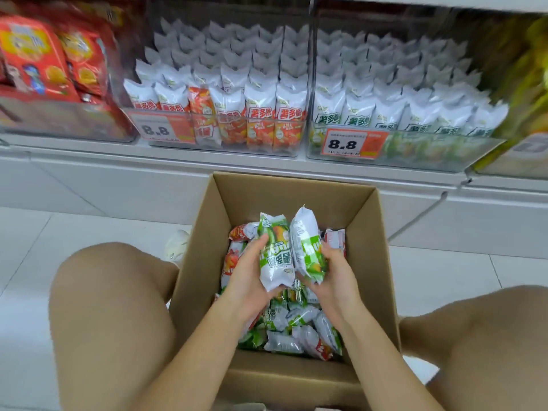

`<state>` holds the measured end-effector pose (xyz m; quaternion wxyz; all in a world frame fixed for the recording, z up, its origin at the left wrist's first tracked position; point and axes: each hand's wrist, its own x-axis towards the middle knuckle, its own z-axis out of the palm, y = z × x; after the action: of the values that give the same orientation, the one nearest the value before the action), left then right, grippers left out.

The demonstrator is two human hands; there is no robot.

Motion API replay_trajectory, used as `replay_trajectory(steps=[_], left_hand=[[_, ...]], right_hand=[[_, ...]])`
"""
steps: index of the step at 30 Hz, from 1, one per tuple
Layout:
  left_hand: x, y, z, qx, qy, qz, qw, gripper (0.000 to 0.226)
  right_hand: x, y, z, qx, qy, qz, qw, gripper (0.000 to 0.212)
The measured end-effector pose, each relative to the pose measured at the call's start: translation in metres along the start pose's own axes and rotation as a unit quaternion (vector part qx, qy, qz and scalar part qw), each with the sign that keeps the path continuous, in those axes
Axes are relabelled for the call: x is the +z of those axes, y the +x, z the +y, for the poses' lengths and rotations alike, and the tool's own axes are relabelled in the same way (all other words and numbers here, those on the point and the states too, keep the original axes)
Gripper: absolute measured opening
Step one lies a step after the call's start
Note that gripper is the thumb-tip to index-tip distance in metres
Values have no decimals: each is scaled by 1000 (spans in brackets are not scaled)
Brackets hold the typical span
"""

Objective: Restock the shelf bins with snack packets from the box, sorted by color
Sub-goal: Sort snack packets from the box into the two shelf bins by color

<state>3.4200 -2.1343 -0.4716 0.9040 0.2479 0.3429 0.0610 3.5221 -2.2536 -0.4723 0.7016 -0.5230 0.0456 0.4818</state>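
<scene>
Over the open brown cardboard box, the left hand grips one green-and-white snack packet; the right hand grips a second green-and-white packet. The two packets touch. More packets, green and orange, lie loose in the box. The clear green-packet bin stands on the shelf beyond, right of the clear orange-packet bin.

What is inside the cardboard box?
The cardboard box holds a loose heap of green packets and orange packets. The hands and the two held packets cover the middle; the bottom is hidden.
</scene>
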Motion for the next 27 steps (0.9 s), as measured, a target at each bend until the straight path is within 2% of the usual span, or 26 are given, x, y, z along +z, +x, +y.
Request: replay_trajectory(steps=[2,4,7,10,12,15,16,18,20,21,23,25,27], left_hand=[[5,-20,5,13,38,-28,999,29],[4,-34,6,19,45,-48,998,29],[5,-47,6,23,31,-21,999,32],[10,-55,3,25,29,-28,999,34],[9,-58,-1,18,30,-33,999,36],[5,-62,-1,11,36,-21,999,38],[4,-62,-1,6,41,-17,999,39],[1,-60,-1,3,47,-2,999,44],[-5,-57,-3,0,68,17,998,72],[-9,-56,-4,-2,84,16,996,94],[-10,-53,-2,4,105,-6,994,110],[-4,-51,2,21,148,-32,988,96],[11,-52,16,85,204,-16,975,78]], right_hand=[[3,-14,-2,-10,-27,-33,999,54],[8,-27,-3,-21,-74,-62,995,65],[14,-44,-4,-25,-86,-79,993,45],[15,-51,0,-12,-86,-110,990,50],[17,-55,1,-18,-112,-102,988,52],[16,-55,4,-50,-187,-23,981,54],[16,-56,3,-53,-211,-6,976,62],[13,-55,4,-46,-236,11,971,94],[10,-53,7,-43,-229,23,972,104],[10,-54,6,-33,-212,25,976,101],[10,-52,4,-14,-159,17,987,90],[13,-53,-7,-14,-126,3,992,83],[17,-52,-29,-45,-129,-9,991,77]])
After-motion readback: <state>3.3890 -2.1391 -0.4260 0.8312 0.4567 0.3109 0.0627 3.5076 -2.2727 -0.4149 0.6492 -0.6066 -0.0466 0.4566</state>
